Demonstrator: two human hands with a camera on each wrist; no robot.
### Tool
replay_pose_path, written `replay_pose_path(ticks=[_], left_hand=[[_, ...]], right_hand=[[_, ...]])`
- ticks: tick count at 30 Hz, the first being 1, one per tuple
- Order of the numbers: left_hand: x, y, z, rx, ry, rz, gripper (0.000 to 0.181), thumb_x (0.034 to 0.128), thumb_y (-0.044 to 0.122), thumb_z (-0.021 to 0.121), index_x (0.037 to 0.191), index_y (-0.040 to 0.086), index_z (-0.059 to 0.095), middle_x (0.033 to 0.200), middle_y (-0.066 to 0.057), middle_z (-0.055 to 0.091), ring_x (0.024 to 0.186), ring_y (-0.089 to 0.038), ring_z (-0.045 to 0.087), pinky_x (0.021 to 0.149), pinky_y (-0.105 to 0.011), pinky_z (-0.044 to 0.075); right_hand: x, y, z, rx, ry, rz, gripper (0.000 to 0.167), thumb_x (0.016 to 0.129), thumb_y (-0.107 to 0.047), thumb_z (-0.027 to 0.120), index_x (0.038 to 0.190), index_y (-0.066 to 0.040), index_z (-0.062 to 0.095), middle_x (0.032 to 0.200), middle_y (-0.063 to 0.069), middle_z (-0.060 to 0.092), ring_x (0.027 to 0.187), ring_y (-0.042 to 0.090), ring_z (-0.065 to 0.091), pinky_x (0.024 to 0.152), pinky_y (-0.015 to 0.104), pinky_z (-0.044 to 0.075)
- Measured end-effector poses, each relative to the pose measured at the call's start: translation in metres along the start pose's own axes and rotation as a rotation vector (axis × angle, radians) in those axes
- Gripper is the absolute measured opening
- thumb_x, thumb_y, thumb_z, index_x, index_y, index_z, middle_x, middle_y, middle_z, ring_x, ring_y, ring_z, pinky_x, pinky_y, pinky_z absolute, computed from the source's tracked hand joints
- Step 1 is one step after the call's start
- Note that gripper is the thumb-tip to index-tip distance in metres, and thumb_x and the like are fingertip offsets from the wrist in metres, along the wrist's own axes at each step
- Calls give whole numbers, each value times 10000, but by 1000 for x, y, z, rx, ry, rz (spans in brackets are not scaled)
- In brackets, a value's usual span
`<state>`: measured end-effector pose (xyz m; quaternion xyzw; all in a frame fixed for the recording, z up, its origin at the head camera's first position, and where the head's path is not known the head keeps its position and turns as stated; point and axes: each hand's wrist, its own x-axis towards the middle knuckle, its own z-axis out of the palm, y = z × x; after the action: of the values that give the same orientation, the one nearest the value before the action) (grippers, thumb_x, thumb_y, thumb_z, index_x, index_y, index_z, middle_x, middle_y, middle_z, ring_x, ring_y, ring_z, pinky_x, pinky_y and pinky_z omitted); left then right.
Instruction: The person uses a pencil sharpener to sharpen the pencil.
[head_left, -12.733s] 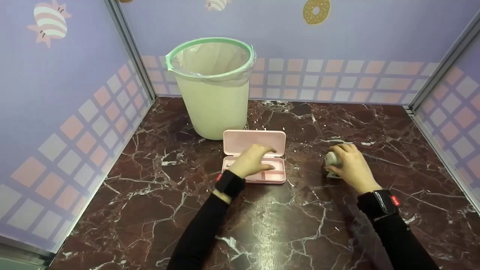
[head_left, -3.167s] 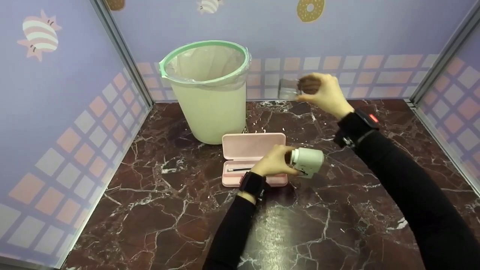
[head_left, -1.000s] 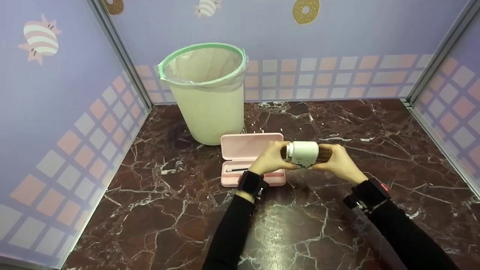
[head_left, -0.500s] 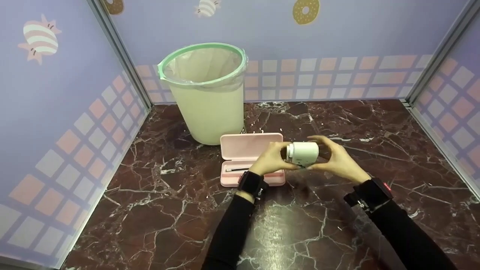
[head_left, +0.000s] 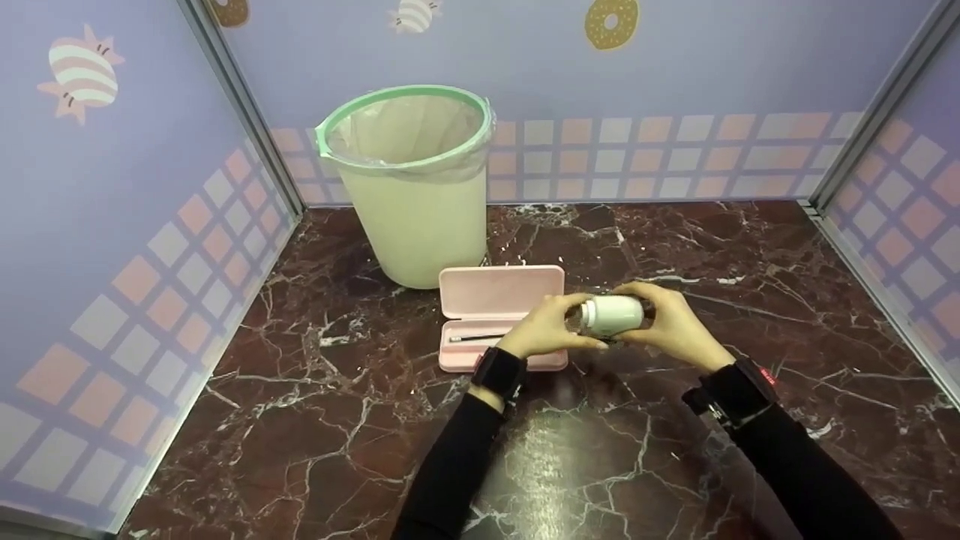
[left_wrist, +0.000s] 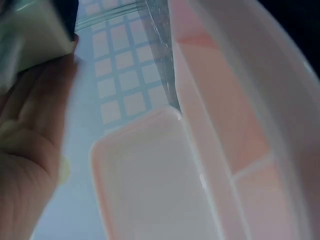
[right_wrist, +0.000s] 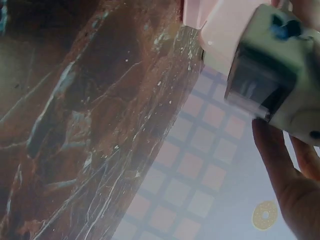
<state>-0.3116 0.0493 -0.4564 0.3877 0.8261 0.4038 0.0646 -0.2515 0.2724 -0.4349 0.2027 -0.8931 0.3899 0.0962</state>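
Note:
A pale green-white pencil sharpener point(head_left: 613, 315) lies on its side in the air, between both hands in the head view. The left hand point(head_left: 544, 326) grips its left end, thumb low and fingers above. On the other end the right hand point(head_left: 671, 322) has its thumb and fingers. A dark see-through drawer point(right_wrist: 262, 80) shows in the sharpener's body in the right wrist view. Behind the left hand, an open pink pencil case point(head_left: 502, 291) holds a dark pencil point(head_left: 476, 338); the hand covers part of both. The case's lid and compartments fill much of the left wrist view.
A pale green bin point(head_left: 427, 217) with a clear liner stands behind the case. Small white bits point(head_left: 506, 246) are scattered on the dark marbled table point(head_left: 300, 450) by the bin's base. Patterned panels point(head_left: 712, 75) close off the back and sides.
Earlier the sharpener stood on the table at right; 3.2 s ago the right hand held the clear drawer up. Since then that hand has returned to the sharpener, which has now rolled slightly.

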Motion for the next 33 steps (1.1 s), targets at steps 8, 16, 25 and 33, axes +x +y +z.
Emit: replay_pose_path(ticks=[8, 16, 25, 33], left_hand=[[-36, -9, -39, 314, 86, 14, 987, 802, 457, 742, 1566, 120, 214, 1659, 1, 133, 1542, -230, 124, 1239, -424, 130], [-83, -38, -75, 726, 248, -88, 977, 862, 579, 615, 1576, 101, 150, 1668, -77, 71, 1541, -303, 101, 1224, -536, 140], [-122, -60, -99, 721, 350, -237, 886, 912, 538, 581, 1572, 96, 189, 1651, -138, 179, 1534, -338, 130, 1231, -534, 83], [-141, -68, -112, 684, 363, -328, 853, 934, 536, 551, 1571, 88, 201, 1650, -122, 194, 1535, -343, 125, 1238, -526, 58]], right_hand=[[-7, 21, -2, -39, 5, 67, 562, 717, -31, 845, 1229, -23, 611, 1185, 222, 668, 1025, 381, 657, 854, 502, 522], [-9, 38, 0, -46, 11, 115, 544, 720, 13, 819, 1214, 6, 591, 1164, 251, 665, 1015, 390, 658, 853, 500, 514], [-12, 47, 4, -59, -4, 130, 541, 730, -1, 819, 1218, 14, 585, 1174, 263, 656, 1018, 406, 659, 839, 497, 529], [-13, 49, 4, -50, -28, 143, 552, 759, -20, 809, 1250, 28, 558, 1185, 276, 634, 1032, 416, 648, 843, 501, 525]])
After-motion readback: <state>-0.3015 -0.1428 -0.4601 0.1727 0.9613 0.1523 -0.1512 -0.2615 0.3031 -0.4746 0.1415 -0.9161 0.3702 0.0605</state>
